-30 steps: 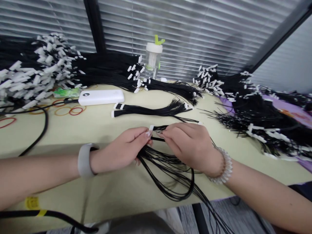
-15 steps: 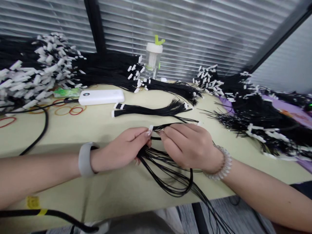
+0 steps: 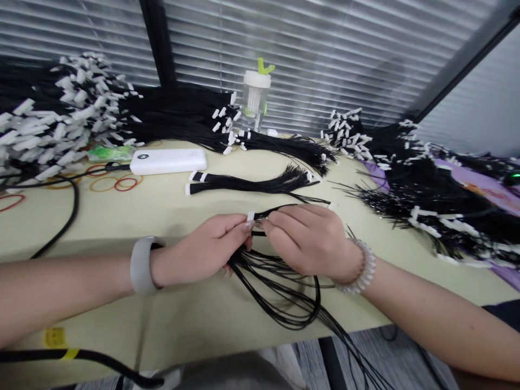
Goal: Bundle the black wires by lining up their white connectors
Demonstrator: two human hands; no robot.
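Note:
My left hand is closed, pinching a small white connector between thumb and forefinger. Black wires run from that connector to the right. Its other fingers wrap round a looped bundle of thin black wires, which hangs over the table's front edge. Just to the right, my right hand is closed in a pinch on a thin black wire close to the connector. The wire's tip is hidden by the fingers. Behind my hands lie wire bundles with white connectors.
A white power bank with a black cable lies at the left, near rubber bands. Piles of connector wires fill the back left, with another heap at the right. A bottle stands by the blinds.
My right hand has shifted slightly left, closer to the connector. My left hand stays almost in place, and the connector sits a touch lower.

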